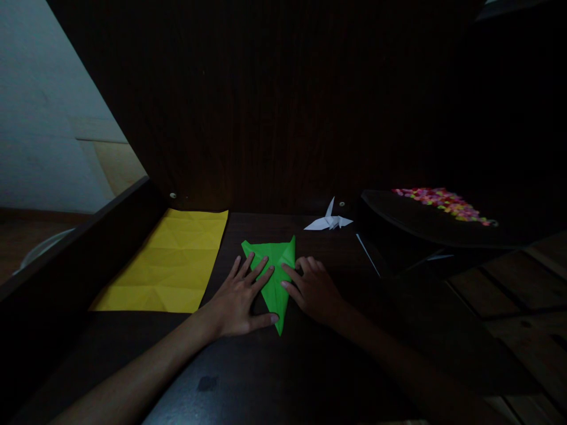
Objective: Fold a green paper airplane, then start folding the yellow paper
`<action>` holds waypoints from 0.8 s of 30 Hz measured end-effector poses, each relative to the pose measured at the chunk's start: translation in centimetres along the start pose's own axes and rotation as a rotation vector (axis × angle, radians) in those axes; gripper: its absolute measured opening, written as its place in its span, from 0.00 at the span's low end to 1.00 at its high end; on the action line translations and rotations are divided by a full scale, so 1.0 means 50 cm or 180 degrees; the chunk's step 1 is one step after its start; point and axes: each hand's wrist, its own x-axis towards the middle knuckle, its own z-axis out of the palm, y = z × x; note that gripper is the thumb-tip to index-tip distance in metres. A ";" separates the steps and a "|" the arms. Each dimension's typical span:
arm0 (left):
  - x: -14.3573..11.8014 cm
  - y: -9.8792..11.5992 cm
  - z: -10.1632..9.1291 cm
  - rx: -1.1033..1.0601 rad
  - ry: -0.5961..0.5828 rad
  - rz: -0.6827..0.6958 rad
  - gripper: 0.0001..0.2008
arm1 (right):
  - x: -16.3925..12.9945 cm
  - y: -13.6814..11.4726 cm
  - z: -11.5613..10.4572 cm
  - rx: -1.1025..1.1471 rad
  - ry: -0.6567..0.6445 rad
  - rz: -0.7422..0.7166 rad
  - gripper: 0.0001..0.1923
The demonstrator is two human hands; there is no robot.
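— What's under the hands?
— A folded green paper (275, 277), kite-shaped, flat on the dark table (283, 366). The left hand (241, 298) lies spread on it, the right hand (312, 289) presses its edge, fingers flat, grasping nothing.
— Nearby?
— A creased yellow sheet (170, 262) left; a white paper crane (330, 221) behind.

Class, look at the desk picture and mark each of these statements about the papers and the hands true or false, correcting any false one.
1. Both hands press on the green paper. True: the left hand and right hand lie flat on it.
2. The yellow sheet lies to the right of the green paper. False: it lies to the left.
3. A white paper crane sits beyond the hands. True.
4. The yellow sheet is rolled up. False: it lies flat, showing creases.
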 end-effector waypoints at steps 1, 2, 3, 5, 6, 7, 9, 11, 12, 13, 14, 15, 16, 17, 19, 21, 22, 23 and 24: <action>0.000 0.000 0.000 0.0028 -0.0014 -0.0018 0.47 | 0.001 -0.001 0.001 -0.0011 -0.0005 -0.0001 0.21; 0.000 -0.001 0.001 0.0048 -0.0022 -0.0029 0.47 | 0.001 -0.002 0.001 -0.0023 0.0000 0.0000 0.21; -0.001 -0.001 0.001 0.0062 -0.0022 -0.0037 0.47 | 0.002 -0.003 0.002 -0.0033 0.0012 -0.0005 0.21; -0.001 -0.002 0.001 0.0079 -0.0016 -0.0025 0.47 | 0.003 -0.005 0.002 -0.0045 0.0042 -0.0009 0.22; -0.001 -0.002 0.001 0.0085 -0.0005 -0.0012 0.47 | 0.004 -0.006 0.002 -0.0039 0.0047 -0.0010 0.22; -0.001 -0.002 0.000 0.0088 0.0005 0.0002 0.47 | 0.004 -0.007 0.002 -0.0027 0.0037 -0.0013 0.22; -0.001 -0.001 -0.001 0.0084 0.0007 0.0022 0.46 | 0.005 -0.009 0.000 -0.0011 0.0001 0.0002 0.22; -0.001 0.000 -0.003 0.0085 -0.0012 0.0020 0.46 | 0.007 -0.011 -0.001 -0.0017 -0.0033 0.0025 0.22; -0.001 0.000 -0.003 0.0093 -0.0026 0.0014 0.46 | 0.007 -0.012 -0.002 -0.0029 -0.0046 0.0043 0.22; -0.001 0.000 -0.003 0.0104 -0.0039 0.0010 0.46 | 0.008 -0.013 -0.003 -0.0046 -0.0055 0.0057 0.22; -0.001 0.000 -0.003 0.0117 -0.0053 0.0008 0.47 | 0.008 -0.014 -0.003 -0.0063 -0.0061 0.0069 0.22; -0.001 0.000 -0.003 0.0131 -0.0073 -0.0001 0.47 | 0.009 -0.015 -0.004 -0.0080 -0.0068 0.0080 0.22; -0.001 0.000 -0.003 0.0145 -0.0098 -0.0018 0.48 | 0.010 -0.016 -0.003 -0.0096 -0.0074 0.0094 0.22; -0.001 0.000 -0.003 0.0159 -0.0126 -0.0042 0.49 | 0.010 -0.016 -0.003 -0.0108 -0.0077 0.0104 0.22; -0.001 0.001 -0.004 0.0198 -0.0177 -0.0093 0.49 | 0.011 -0.017 -0.001 -0.0124 -0.0072 0.0114 0.22; -0.002 0.002 -0.004 0.0238 -0.0198 -0.0102 0.47 | 0.012 -0.017 0.001 -0.0131 -0.0036 0.0130 0.21; -0.002 0.002 -0.005 0.0254 -0.0201 -0.0090 0.46 | 0.012 -0.018 0.002 -0.0131 -0.0007 0.0137 0.21; -0.002 0.002 -0.005 0.0268 -0.0205 -0.0075 0.45 | 0.012 -0.018 0.004 -0.0126 0.0022 0.0142 0.20; -0.002 0.002 -0.006 0.0280 -0.0215 -0.0062 0.44 | 0.011 -0.019 0.006 -0.0115 0.0048 0.0138 0.20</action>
